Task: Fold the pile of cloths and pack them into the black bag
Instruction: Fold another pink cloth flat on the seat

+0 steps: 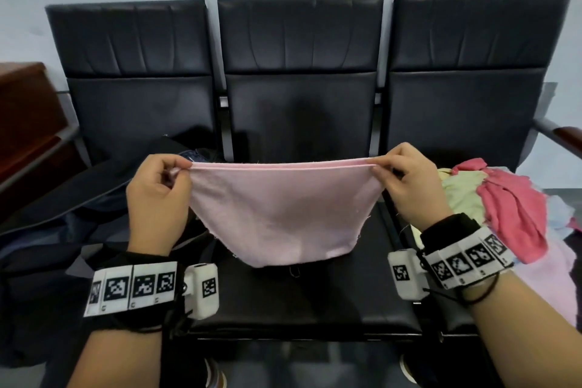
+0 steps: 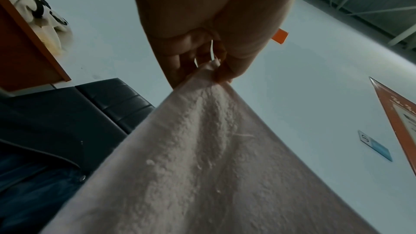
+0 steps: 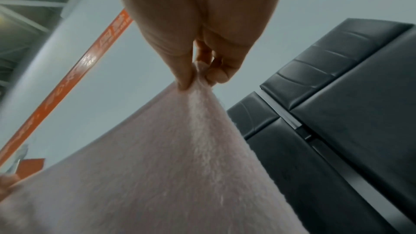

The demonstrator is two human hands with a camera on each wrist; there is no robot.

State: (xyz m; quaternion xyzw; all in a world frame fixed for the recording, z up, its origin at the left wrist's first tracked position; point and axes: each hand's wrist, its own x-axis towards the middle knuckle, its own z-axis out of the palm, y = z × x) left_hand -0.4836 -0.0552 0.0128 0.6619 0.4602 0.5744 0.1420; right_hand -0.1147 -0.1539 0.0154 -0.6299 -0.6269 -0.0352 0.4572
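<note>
A pale pink cloth (image 1: 280, 214) hangs doubled over in the air above the middle seat, its top edge stretched level between my hands. My left hand (image 1: 181, 171) pinches the left top corners, and my right hand (image 1: 379, 167) pinches the right top corners. The wrist views show each pinch close up: left hand (image 2: 212, 70) on the pink cloth (image 2: 202, 157), right hand (image 3: 197, 79) on the pink cloth (image 3: 168, 157). The black bag (image 1: 94, 205) lies open on the left seat with dark fabric inside. A pile of cloths (image 1: 504, 201), red, pale yellow and pink, lies on the right seat.
Three joined black padded seats (image 1: 299, 98) stand against a pale wall. A brown wooden unit (image 1: 28, 123) is at the far left. A metal armrest with a wooden end (image 1: 560, 135) juts out at the right. Shoes show on the floor below.
</note>
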